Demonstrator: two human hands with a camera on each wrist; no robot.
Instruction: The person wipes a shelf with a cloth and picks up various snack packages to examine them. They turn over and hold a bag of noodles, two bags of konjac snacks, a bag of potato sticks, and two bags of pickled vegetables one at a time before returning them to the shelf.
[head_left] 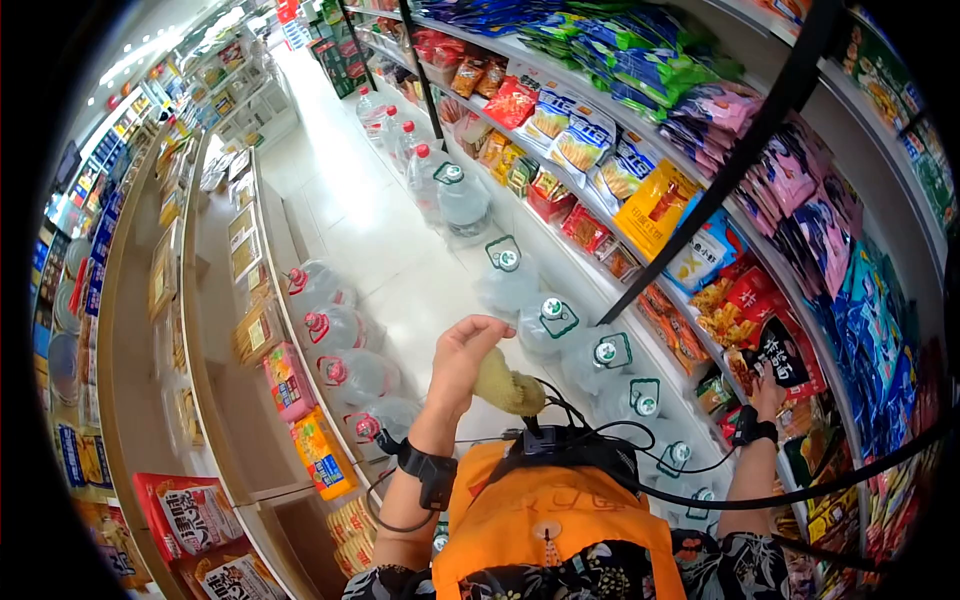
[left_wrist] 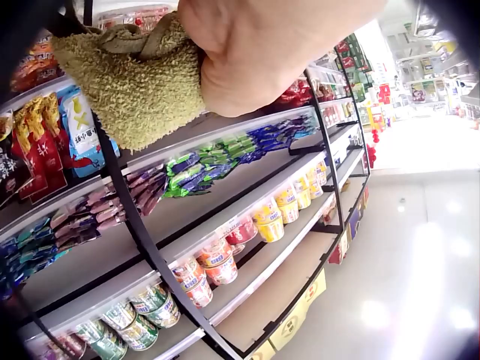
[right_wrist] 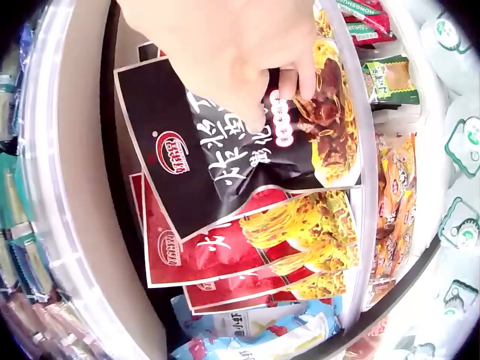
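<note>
My left hand [head_left: 468, 362] is raised over the aisle, holding a yellow-green cloth [head_left: 510, 388]. In the left wrist view the cloth [left_wrist: 139, 86] hangs rough and bunched beside the palm. On the right, my right hand [right_wrist: 240, 56] has its fingers curled at the front of a black noodle snack packet [right_wrist: 199, 150] on the shelf. White lettering and a picture of noodles show on this packet, which is creased below the fingers. Red noodle packets [right_wrist: 202, 255] stand beside it, partly overlapped by it. Past them are light blue packets [right_wrist: 259, 330].
Large clear water bottles [head_left: 550, 325] line the floor along the right shelf, and more bottles [head_left: 355, 375] stand along the left one. A black shelf post [head_left: 690, 225] rises left of my right hand. Cables [head_left: 600, 430] run from a waist pack. Pink and blue packets [head_left: 790, 170] fill another shelf.
</note>
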